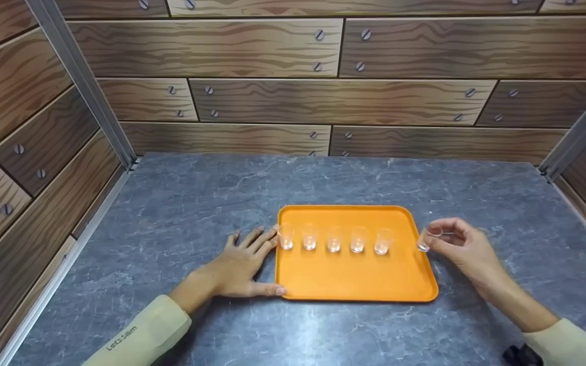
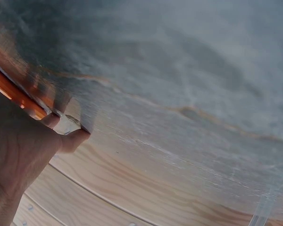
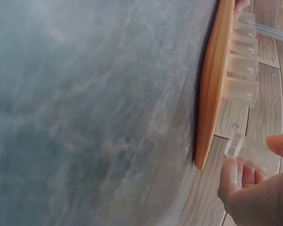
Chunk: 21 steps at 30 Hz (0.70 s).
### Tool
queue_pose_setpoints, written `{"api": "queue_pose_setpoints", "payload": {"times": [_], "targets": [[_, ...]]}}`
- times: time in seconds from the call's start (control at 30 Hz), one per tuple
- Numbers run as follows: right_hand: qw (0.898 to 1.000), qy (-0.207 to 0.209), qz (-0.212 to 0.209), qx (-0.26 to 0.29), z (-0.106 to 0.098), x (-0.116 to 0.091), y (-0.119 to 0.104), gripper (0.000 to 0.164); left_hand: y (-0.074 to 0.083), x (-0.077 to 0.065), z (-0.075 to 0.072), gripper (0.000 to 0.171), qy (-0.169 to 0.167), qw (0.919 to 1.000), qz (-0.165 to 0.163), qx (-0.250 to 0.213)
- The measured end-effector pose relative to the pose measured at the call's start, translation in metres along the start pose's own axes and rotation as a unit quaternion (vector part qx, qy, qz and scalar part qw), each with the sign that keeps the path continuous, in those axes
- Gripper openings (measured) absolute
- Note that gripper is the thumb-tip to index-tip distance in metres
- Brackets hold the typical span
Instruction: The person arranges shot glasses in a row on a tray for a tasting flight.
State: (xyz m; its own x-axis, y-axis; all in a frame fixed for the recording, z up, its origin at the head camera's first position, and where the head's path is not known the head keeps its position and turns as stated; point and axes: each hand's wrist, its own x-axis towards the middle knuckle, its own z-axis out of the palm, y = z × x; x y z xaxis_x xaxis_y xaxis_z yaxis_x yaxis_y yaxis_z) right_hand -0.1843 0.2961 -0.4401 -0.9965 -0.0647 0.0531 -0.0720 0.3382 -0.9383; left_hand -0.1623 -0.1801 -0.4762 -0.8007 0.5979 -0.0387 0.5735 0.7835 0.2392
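An orange tray point(image 1: 354, 280) lies on the table. Several small clear shot glasses point(image 1: 357, 242) stand upright in a row across its upper half. At the tray's right rim, my right hand point(image 1: 471, 251) pinches another clear shot glass point(image 1: 423, 246) between thumb and fingers. In the right wrist view that held glass point(image 3: 249, 150) is just off the tray's end, its thick base toward the tray side. My left hand point(image 1: 242, 267) lies with fingers spread along the tray's left side, the thumb at the lower left corner and fingertips at the left rim.
The grey marbled tabletop point(image 1: 196, 203) surrounds the tray. Wood-patterned walls point(image 1: 267, 99) enclose the back and sides, with metal posts point(image 1: 82, 76) at the corners. Near the right sleeve lies a black object point(image 1: 522, 355).
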Motion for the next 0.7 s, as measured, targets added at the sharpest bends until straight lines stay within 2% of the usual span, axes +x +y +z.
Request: {"api": "queue_pose_setpoints", "payload": {"times": [0.17, 0.7], "targets": [[0.999, -0.027, 0.008, -0.02, 0.008, 0.002, -0.001, 0.047, 0.001, 0.0, 0.0, 0.112, 0.0, 1.0, -0.001, 0.006], [0.996, -0.058, 0.007, -0.072, 0.022, 0.008, -0.002, 0.046, 0.0, -0.001, 0.0, 0.111, 0.001, 1.0, 0.001, 0.009]]}}
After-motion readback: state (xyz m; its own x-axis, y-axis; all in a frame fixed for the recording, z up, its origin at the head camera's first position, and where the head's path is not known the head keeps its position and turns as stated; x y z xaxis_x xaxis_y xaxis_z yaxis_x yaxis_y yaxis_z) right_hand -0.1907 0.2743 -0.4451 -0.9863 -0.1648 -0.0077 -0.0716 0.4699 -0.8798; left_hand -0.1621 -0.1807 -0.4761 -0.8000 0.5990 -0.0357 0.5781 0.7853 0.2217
